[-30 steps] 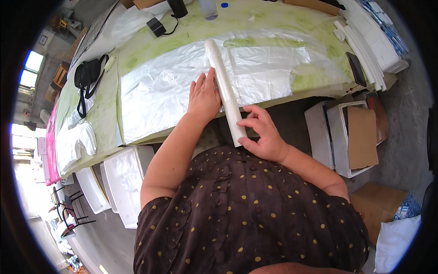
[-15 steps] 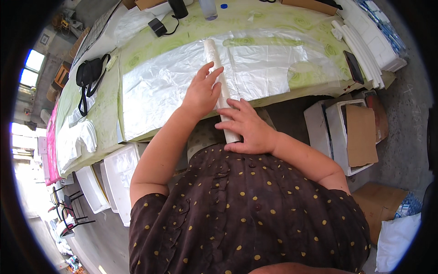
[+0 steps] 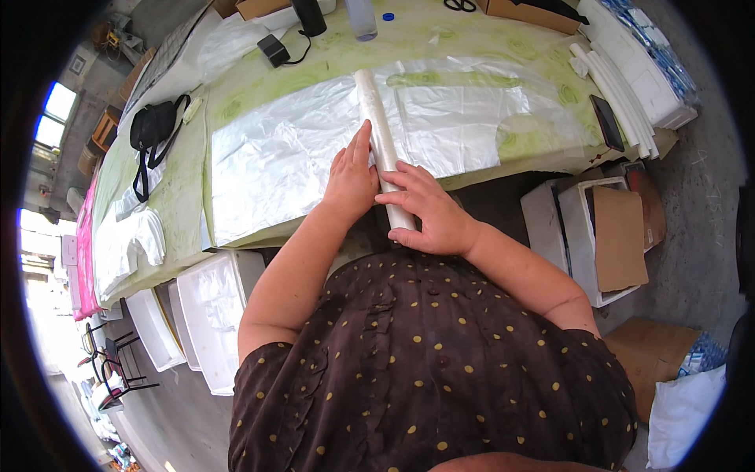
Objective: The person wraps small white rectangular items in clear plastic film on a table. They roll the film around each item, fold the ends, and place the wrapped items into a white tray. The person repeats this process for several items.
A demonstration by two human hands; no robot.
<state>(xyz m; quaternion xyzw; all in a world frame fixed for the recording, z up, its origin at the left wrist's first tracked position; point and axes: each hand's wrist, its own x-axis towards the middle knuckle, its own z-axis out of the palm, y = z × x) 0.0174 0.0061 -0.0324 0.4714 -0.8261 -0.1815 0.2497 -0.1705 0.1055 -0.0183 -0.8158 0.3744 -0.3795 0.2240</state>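
A long whitish roll of plastic film [image 3: 373,110] lies lengthwise before me, its near end over the table's front edge. My left hand [image 3: 351,178] is open, fingers straight and close together, its inner side against the roll's left side. Around the near part of the roll is my right hand [image 3: 429,210], fingers across its top and thumb near its end. Under the roll, thin clear plastic sheets [image 3: 275,157] spread wrinkled to both sides over the green patterned tablecloth [image 3: 330,59].
At the right are a phone [image 3: 607,123] and white tubes [image 3: 621,98]. A black bag [image 3: 155,126] lies on the left. Toward the back stand a clear bottle [image 3: 362,22], a black cylinder [image 3: 310,17] and a small black device [image 3: 273,50]. Below the table are white bins [image 3: 208,315] and foam boxes [image 3: 578,228].
My left hand has lowered from above the roll to its left side, fingers drawn together. The right hand has shifted slightly away from me, and the roll's near end has moved slightly forward.
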